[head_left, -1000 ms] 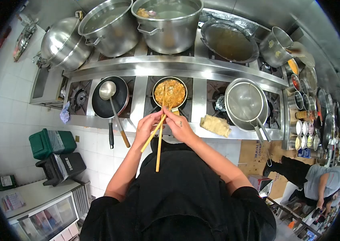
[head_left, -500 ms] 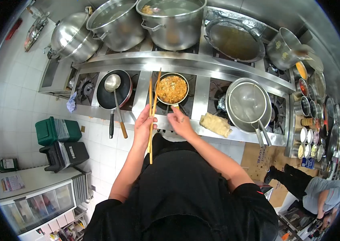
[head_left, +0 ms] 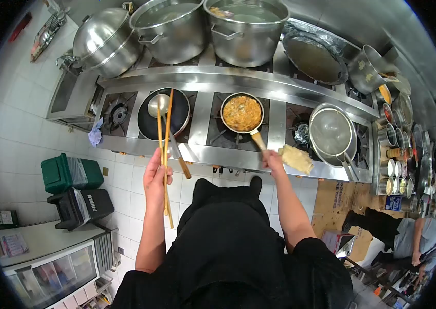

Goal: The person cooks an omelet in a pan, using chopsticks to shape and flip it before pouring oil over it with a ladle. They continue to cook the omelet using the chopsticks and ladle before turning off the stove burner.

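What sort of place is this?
Most likely a commercial kitchen, perhaps a restaurant's: there is a long steel range with many burners, big steel stockpots along the back, and small containers of ingredients lined up at the right.

Even, bright light is covering the room. Glare is forming on the steel ledge [head_left: 192,78]. The black clothing [head_left: 238,247] is showing little detail. The wide lens is bending outer areas, and containers [head_left: 398,172] at right are appearing squeezed.
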### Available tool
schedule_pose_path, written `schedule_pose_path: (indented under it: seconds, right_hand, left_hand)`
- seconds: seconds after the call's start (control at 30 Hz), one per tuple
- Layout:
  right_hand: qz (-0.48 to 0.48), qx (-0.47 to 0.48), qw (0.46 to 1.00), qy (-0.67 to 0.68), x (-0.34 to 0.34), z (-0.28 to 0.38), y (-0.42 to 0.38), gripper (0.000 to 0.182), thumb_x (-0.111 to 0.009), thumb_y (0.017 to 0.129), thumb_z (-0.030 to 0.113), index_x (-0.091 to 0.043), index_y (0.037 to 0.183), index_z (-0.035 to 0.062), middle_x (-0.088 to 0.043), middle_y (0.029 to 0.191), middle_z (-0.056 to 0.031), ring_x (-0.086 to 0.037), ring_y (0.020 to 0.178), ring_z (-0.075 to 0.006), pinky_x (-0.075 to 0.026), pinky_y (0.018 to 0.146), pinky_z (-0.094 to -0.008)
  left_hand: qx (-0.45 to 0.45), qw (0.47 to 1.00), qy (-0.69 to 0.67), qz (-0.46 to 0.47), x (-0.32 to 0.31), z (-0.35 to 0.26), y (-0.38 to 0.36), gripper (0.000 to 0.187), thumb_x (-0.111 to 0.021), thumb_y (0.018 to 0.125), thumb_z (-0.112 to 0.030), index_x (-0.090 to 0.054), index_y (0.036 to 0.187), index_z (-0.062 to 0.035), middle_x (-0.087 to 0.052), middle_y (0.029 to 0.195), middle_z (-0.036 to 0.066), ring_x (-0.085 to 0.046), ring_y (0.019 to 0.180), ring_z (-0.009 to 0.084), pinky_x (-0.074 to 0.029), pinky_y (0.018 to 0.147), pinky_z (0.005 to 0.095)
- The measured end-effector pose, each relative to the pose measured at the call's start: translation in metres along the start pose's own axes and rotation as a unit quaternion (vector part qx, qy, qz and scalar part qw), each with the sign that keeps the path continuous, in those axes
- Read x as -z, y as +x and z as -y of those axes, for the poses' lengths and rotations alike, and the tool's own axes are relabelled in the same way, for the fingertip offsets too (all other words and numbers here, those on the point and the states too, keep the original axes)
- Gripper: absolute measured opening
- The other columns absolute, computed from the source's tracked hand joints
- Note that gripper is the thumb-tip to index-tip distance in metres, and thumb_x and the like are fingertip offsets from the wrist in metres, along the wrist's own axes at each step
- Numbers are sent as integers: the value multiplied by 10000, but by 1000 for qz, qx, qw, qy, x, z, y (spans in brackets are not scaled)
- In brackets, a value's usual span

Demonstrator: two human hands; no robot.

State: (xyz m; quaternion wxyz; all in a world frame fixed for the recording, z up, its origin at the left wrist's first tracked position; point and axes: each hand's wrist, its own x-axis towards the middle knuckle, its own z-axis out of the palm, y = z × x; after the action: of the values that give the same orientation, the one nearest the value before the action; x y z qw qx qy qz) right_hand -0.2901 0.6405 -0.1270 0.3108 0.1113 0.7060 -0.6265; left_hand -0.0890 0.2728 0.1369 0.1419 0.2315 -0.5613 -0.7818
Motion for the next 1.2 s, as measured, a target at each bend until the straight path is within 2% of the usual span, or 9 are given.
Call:
schedule_pose_path:
  seconds: [0.03, 0.17, 0.27, 0.4, 0.5, 0.8, 0.9, 0.97, 1.2]
  right_hand:
    - [-140, 46, 989, -36, -9, 0, -1, 236, -666, 985, 216, -625, 1168, 73, -639, 809, -19, -634, 633, -143, -572, 559, -324]
    - [111, -36, 991, 64, -49, 23, -45, 200, -649, 997, 249, -631, 1067, 62, -629, 791, -10, -550, 553, -110, -545, 530, -321]
    - [-176, 35, 981, 70, -54, -26, -17, 211, -618, 1009, 256, -653, 1027, 49, -650, 785, -28, -530, 522, -131, -569, 558, -341]
    - [15, -15, 999, 50, -87, 7, -52, 220, -585, 1011, 239, -680, 1003, 41, -628, 743, -27, -515, 505, -130, -542, 523, -335]
    - [-204, 2, 972, 114, -63, -35, -13, 205, -616, 994, 214, -693, 1076, 43, -697, 821, -50, -630, 616, -162, -549, 543, -323]
    - [-19, -34, 996, 85, -84, 11, -46, 172, -602, 995, 169, -696, 1049, 35, -641, 742, -29, -494, 496, -111, -514, 512, -337]
    - [-184, 28, 962, 200, -50, -24, -22, 119, -611, 938, 121, -683, 975, 35, -642, 725, -36, -500, 500, -123, -463, 485, -325]
    - [-64, -31, 994, 79, -70, 9, -50, 103, -609, 906, 46, -677, 970, 1, -653, 761, -49, -520, 492, -123, -494, 492, -317]
    - [-39, -50, 996, 58, -48, 6, -45, 218, -635, 899, 69, -708, 1099, 22, -654, 790, -30, -493, 517, -115, -493, 538, -324]
  left_hand:
    - [-19, 1000, 23, -6, 14, -6, -2, 553, -450, 1010, 20, -426, 1558, -53, -609, 1346, 120, -557, 791, 88, -449, 607, 214]
    - [-5, 998, 51, -43, 72, -17, -7, 546, -454, 1017, 8, -438, 1556, -75, -597, 1371, 111, -538, 780, 64, -440, 597, 185]
    - [2, 997, 50, -58, 96, -26, -17, 544, -451, 1015, 13, -439, 1553, -64, -598, 1350, 113, -540, 772, 64, -442, 595, 188]
    - [5, 996, 66, -60, 121, -30, -23, 557, -441, 1006, 39, -428, 1556, -45, -591, 1367, 125, -557, 777, 71, -455, 602, 199]
    - [-11, 995, 64, -75, 130, -29, -24, 560, -435, 1002, 42, -426, 1556, -41, -590, 1370, 127, -558, 773, 74, -457, 603, 202]
    - [-20, 994, 82, -72, 135, -27, -17, 556, -445, 1000, 46, -431, 1550, -31, -601, 1360, 129, -567, 772, 69, -459, 604, 203]
    - [-28, 991, 98, -84, 127, -32, -14, 551, -448, 1000, 40, -429, 1548, -18, -601, 1363, 133, -569, 773, 69, -456, 603, 201]
    - [-31, 992, 89, -88, 123, -31, -12, 545, -450, 1003, 36, -427, 1546, -10, -598, 1370, 132, -568, 770, 69, -451, 601, 200]
    - [-38, 995, 64, -72, 97, -19, -6, 539, -452, 1011, 33, -418, 1549, -5, -590, 1374, 144, -573, 789, 70, -451, 600, 203]
